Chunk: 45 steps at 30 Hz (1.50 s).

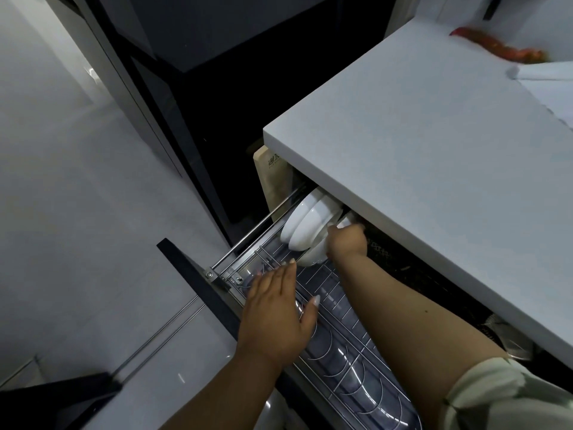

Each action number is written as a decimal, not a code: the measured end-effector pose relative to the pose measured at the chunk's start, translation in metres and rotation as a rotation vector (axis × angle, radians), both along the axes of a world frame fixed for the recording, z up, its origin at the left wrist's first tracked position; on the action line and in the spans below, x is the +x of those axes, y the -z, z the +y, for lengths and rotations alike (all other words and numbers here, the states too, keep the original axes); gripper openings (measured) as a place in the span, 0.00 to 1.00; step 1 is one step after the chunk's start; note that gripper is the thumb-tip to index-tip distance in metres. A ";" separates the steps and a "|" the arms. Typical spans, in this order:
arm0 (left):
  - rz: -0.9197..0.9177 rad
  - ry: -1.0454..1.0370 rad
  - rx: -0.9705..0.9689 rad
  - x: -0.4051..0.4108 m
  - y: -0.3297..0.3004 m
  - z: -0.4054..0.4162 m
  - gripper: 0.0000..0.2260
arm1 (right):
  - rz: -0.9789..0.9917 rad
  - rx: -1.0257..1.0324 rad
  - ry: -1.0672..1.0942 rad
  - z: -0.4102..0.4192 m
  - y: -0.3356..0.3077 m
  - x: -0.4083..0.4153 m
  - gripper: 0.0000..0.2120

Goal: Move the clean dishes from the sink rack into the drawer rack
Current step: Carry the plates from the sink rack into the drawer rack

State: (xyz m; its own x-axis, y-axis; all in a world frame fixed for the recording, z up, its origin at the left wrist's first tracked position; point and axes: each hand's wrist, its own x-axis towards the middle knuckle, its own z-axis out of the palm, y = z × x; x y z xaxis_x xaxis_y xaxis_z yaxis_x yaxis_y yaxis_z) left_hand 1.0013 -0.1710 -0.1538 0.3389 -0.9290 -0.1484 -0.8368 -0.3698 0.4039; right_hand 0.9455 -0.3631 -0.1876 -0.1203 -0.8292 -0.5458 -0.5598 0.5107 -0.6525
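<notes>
The pulled-out drawer rack (338, 308) is a chrome wire frame over a grey tray, below the white counter. Several white bowls (305, 221) stand on edge at its far end, partly under the counter's lip. My right hand (347, 240) reaches in there and is closed around the rim of the nearest white bowl (313, 257). My left hand (276, 315) hovers flat over the rack's front wires with fingers spread, holding nothing. The sink rack is out of view.
The white counter (434, 169) overhangs the drawer on the right. A wooden cutting board (273, 178) stands at the drawer's far end. The dark drawer front (198, 283) juts out at the left. Red vegetables (499, 48) lie at the counter's back. Pale floor spreads to the left.
</notes>
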 end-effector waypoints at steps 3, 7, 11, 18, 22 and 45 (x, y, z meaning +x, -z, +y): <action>0.002 -0.004 -0.003 0.000 0.000 0.000 0.37 | 0.049 -0.035 -0.025 0.009 -0.004 0.003 0.24; 0.015 -0.015 -0.003 -0.001 -0.001 0.001 0.38 | 0.068 -0.021 -0.079 0.000 -0.005 0.006 0.21; 0.012 -0.022 -0.016 -0.001 0.000 0.001 0.38 | 0.091 -0.022 -0.199 -0.016 -0.003 0.008 0.21; 0.031 -0.031 -0.052 -0.001 0.002 0.002 0.36 | 0.172 0.003 -0.373 -0.035 0.000 0.019 0.22; 0.044 -0.050 -0.067 -0.001 0.002 0.002 0.35 | 0.197 0.012 -0.372 -0.043 0.010 0.024 0.23; 0.380 -0.133 -0.163 -0.081 -0.063 0.023 0.24 | -0.498 0.052 0.146 0.119 -0.063 -0.146 0.14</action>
